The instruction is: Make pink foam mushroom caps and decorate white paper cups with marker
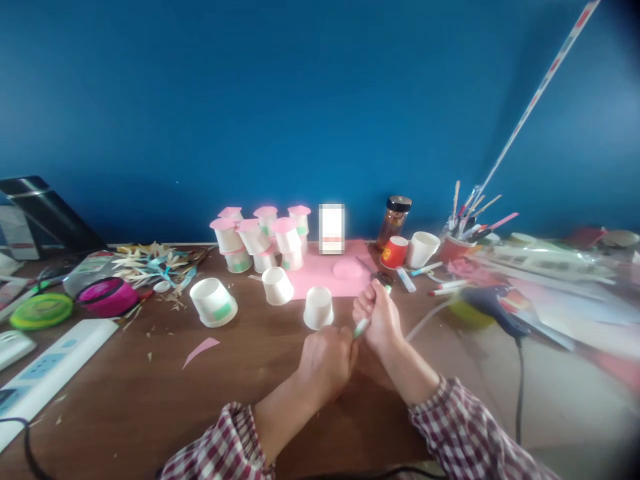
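My left hand (327,360) is closed around the lower end of a slim white-and-green marker pen (361,327). Higher up the same pen, my right hand (379,313) has its fingers wrapped around it. A green end (389,289) sticks out above the right fist. Just beyond my left hand stands an upside-down white paper cup (319,309). A second paper cup (277,287) and one with a green patch (213,303) stand further left. Several stacked cups topped with pink paper (287,227) are behind them.
A pink sheet (320,283) lies at the back, bearing a pink lump (349,268). To its right are a jar (394,220), a red cup (394,253) and a white cup (424,250). A glue gun (493,307) lies right; a power strip (55,370) lies left. A pink scrap (201,351) is nearer.
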Demonstrator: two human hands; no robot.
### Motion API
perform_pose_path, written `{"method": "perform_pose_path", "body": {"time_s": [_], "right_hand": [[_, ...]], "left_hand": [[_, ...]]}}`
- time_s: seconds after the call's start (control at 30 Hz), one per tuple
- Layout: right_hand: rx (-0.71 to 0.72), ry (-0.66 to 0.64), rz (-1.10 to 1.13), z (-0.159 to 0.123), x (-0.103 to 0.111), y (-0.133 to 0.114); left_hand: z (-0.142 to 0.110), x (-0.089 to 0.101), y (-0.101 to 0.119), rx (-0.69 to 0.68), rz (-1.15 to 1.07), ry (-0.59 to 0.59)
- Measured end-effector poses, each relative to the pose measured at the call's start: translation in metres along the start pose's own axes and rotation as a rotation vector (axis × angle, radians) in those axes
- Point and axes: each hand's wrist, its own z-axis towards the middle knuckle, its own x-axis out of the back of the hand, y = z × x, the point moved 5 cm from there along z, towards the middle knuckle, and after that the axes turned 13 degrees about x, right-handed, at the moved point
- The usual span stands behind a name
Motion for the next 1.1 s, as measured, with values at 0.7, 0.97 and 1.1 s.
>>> {"method": "perform_pose_path", "body": {"time_s": [0.7, 0.97, 1.1], "right_hand": [[0.003, -0.71, -0.733, -0.009, -0.005, -0.052], [-0.233, -1.057, -0.609, -0.048, -0.026, -0.032], [0.012, -1.016, -0.94, -0.038, -0.024, -0.045]], "left_hand": [[-0.011, -0.006, -0.019, -0.042, -1.407, -0.486], [-0.015, 0.0, -0.014, -0.056, -1.385, -0.536], [-0.013, -0.001, -0.025, -0.012, -1.18, -0.324]]}}
